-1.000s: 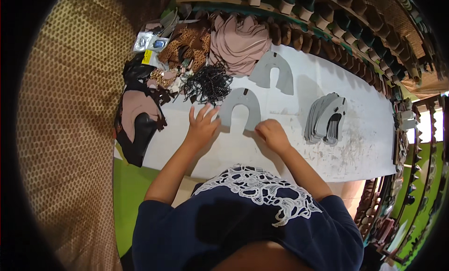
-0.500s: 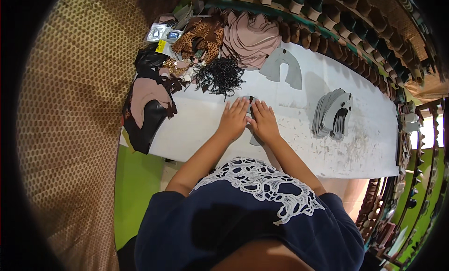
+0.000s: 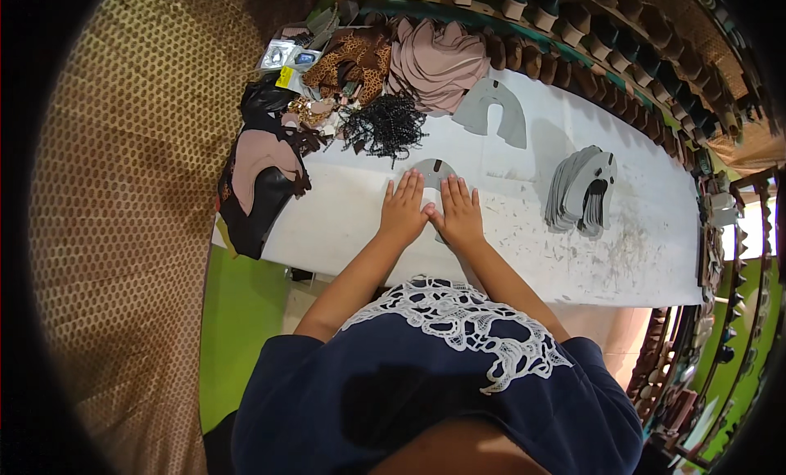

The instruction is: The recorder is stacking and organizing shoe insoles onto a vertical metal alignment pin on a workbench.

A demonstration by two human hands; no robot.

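Observation:
My left hand [image 3: 402, 210] and my right hand [image 3: 459, 213] lie side by side on a grey U-shaped shoe-upper piece [image 3: 421, 167], palms down with fingers stretched out. Both thumbs nearly meet in the middle. The curved far end of the piece, with a small dark strip at its centre, shows beyond my fingertips; most of the rest is hidden under the hands. A stack of similar grey pieces [image 3: 565, 192] sits to the right, its top piece bearing dark marks. Another flat grey U-shaped piece [image 3: 506, 106] lies farther back.
Folded pink pieces [image 3: 434, 61], leopard-print material [image 3: 348, 61] and a tangle of black beaded strands [image 3: 381, 124] crowd the back left of the white table [image 3: 491, 254]. A black bag-like item [image 3: 270, 209] lies at the left edge. Racks of shoes [image 3: 573, 33] line the far side.
Both hands have slid slightly toward me over the grey piece, so more of its curved far end shows. The view has shifted a little; the other pieces lie as before.

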